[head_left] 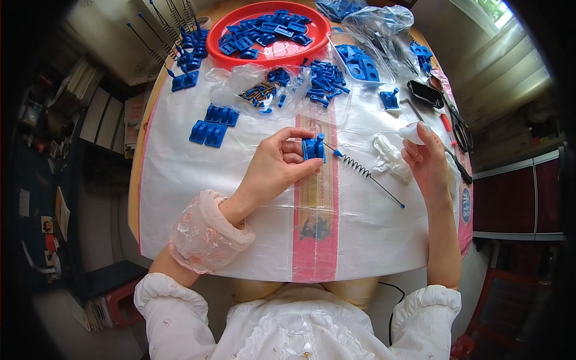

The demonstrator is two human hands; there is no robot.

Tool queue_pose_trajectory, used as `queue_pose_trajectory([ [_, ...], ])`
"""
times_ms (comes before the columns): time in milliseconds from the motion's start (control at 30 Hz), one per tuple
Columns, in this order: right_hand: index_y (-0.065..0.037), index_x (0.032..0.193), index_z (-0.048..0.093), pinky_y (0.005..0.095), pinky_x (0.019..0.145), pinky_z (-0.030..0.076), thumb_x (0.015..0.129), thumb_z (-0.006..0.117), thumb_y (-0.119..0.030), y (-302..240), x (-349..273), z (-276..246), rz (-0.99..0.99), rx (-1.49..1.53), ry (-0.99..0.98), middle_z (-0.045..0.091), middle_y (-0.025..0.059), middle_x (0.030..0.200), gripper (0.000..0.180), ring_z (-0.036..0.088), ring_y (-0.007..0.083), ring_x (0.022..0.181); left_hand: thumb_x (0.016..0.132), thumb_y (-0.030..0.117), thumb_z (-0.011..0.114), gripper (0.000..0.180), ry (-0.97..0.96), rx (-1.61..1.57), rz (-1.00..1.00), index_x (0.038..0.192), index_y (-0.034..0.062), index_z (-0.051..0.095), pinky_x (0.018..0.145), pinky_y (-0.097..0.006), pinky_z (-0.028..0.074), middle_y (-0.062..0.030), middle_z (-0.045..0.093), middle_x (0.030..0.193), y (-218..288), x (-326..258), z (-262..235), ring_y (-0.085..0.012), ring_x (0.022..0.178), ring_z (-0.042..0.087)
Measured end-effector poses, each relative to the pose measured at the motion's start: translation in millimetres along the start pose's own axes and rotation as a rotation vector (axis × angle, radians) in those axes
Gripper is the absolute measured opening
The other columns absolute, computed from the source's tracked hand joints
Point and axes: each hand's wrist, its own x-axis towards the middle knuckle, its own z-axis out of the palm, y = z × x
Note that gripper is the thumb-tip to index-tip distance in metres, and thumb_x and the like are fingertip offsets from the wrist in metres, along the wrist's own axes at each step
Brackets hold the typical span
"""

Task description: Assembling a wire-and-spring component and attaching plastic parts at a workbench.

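Over the middle of the table, my left hand (pixel 277 157) pinches a small blue plastic base (pixel 311 150) between thumb and fingers. A dark coiled spring wire (pixel 357 167) with blue ends slants from the base down to the right. My right hand (pixel 429 157) is raised at the right, its fingers closed round a small smooth white object (pixel 411 133), perhaps a little bottle; the fingers cover part of it. Crumpled white tissue (pixel 390 157) lies just left of that hand. Beyond it stands another blue base (pixel 390 99) with a peg.
A red tray (pixel 324 37) of blue parts stands at the back. In front are plastic bags (pixel 231 81), loose blue pegs (pixel 327 81) and a clear tub (pixel 384 75). Blue bases (pixel 210 133) sit left; sprung pieces (pixel 185 79) stand far left. Scissors (pixel 461 129) and a black tray (pixel 425 94) lie right.
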Motion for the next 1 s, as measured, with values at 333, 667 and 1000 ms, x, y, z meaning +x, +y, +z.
queue_pose_trajectory([
  [333, -0.012, 0.087, 0.059, 0.0199, 0.052, 0.03, 0.093, 0.065, -0.025, 0, -2, 2, -0.038, -0.079, 0.064, 0.055, -0.005, 0.07, 0.016, 0.033, 0.0014, 0.055, 0.08, 0.001, 0.076, 0.045, -0.069, 0.104, -0.002, 0.12, -0.0047, 0.053, 0.07, -0.019, 0.055, -0.0074, 0.068, 0.089, 0, 0, 0, -0.0082, 0.079, 0.067],
  [667, -0.012, 0.084, 0.057, 0.0209, 0.051, 0.026, 0.093, 0.065, -0.025, -5, -1, 1, -0.02, -0.111, 0.019, 0.045, -0.0065, 0.065, 0.018, 0.031, 0.0019, 0.053, 0.069, 0.011, 0.085, 0.045, -0.081, 0.615, 0.285, 0.11, 0.0061, 0.068, 0.059, -0.02, 0.042, 0.0006, 0.053, 0.085, 4, -6, 0, -0.0069, 0.066, 0.047],
  [1000, -0.011, 0.084, 0.056, 0.0208, 0.05, 0.027, 0.091, 0.065, -0.023, -8, -6, 10, -0.047, -0.129, 0.114, 0.047, -0.0056, 0.065, 0.016, 0.033, 0.0022, 0.054, 0.068, 0.011, 0.085, 0.04, -0.065, 0.629, 0.263, 0.105, 0.0052, 0.07, 0.06, -0.022, 0.046, -0.0024, 0.053, 0.086, 4, -6, -1, -0.0089, 0.067, 0.05],
])
